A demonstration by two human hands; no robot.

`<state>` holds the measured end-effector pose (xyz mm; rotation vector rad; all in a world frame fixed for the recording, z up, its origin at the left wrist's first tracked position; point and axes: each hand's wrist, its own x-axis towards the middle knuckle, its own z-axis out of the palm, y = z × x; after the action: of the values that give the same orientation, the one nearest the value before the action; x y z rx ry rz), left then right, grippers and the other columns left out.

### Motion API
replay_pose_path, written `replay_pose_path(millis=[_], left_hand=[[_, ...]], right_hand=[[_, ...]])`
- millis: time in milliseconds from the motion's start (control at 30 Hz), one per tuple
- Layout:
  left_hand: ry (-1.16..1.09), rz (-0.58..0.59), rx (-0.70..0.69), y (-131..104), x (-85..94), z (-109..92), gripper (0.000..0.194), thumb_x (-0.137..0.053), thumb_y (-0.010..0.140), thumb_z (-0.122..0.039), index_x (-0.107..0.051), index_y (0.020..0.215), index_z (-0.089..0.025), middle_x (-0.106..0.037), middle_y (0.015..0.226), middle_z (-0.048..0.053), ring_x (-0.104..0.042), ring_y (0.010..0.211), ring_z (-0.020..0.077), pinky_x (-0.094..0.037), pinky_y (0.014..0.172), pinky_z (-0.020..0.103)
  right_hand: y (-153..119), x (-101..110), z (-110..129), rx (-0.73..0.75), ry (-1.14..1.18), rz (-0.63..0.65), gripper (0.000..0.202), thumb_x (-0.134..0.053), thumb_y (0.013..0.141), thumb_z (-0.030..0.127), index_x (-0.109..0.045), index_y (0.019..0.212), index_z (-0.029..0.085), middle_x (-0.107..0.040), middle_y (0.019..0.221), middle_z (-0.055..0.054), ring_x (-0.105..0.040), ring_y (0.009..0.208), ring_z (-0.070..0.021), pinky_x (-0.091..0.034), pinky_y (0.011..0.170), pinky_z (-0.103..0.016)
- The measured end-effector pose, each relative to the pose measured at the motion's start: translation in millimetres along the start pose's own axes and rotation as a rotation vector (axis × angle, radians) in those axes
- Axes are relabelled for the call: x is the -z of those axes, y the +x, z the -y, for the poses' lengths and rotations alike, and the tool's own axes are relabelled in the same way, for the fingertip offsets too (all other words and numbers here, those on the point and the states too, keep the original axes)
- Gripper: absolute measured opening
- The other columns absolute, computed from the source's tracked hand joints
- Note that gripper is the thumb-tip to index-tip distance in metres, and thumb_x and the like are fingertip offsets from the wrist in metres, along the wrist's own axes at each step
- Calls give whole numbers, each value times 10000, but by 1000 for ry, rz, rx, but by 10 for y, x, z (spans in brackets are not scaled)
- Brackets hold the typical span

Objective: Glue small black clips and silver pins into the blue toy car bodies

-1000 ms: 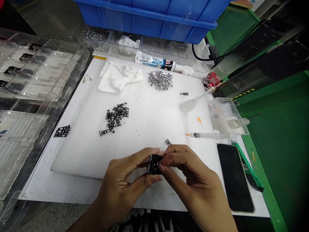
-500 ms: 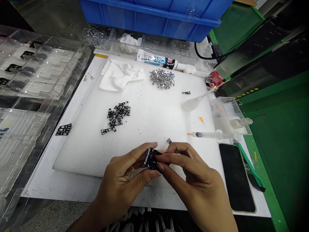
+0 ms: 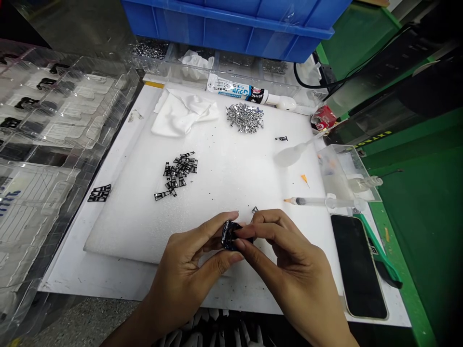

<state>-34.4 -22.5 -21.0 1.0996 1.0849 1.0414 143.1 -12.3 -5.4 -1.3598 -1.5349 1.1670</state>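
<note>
A small glossy black part (image 3: 228, 235) is held between my two hands above the front of the white foam pad (image 3: 224, 178). My left hand (image 3: 197, 260) grips its left side between thumb and fingers. My right hand (image 3: 285, 255) pinches at its right side, thumb and index fingertip on the part's inner face; what lies between those tips is hidden. Just beyond my right fingers lies a small black frame piece (image 3: 255, 209). A pile of similar black pieces (image 3: 181, 168) rests on the pad to the left, with a heap of shiny metal pieces (image 3: 245, 117) farther back.
A syringe (image 3: 307, 201), an orange tip (image 3: 305, 180) and a phone (image 3: 359, 267) lie to the right. White cloth (image 3: 183, 113) and a glue tube (image 3: 235, 89) are at the back, before a blue bin (image 3: 231, 24). Clear trays (image 3: 68, 106) stand left.
The whole scene has shifted slightly to the right in view. The black part is turned a little between my hands, and my right fingers have moved slightly on it.
</note>
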Motion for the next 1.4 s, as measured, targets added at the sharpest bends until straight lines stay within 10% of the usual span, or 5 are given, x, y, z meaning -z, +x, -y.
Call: replay_pose_path(millis=[567,1100,1400], left_hand=[[23,-11,9,-14,-2,26,531,-770,882,-151,-685,1343,-401,-810,938,-50,-741,717,99,-642,703,148],[-223,1,79,3,7,-42,395,-715,936,-147,-680,1281,-337,-783,1251,-19,-739,1152,158,-606,976,213],[-202,-76,85,-24,-49,-32,374,-691,947,-162,-631,1301,-268,-764,1260,51,-738,1153,211,-626,968,275]], right_hand=[[-41,-60,-31,46,-73,-58,189,-701,950,161,-727,1058,314,-581,1028,-7,-607,978,-136,-514,806,-265],[-139,-54,-13,75,-87,-165,318,-689,956,166,-677,1246,298,-649,1202,-37,-669,1086,-165,-594,937,-283],[-141,-144,94,-41,-70,-242,251,-750,913,251,-691,1156,274,-698,868,9,-695,746,-122,-618,704,-200]])
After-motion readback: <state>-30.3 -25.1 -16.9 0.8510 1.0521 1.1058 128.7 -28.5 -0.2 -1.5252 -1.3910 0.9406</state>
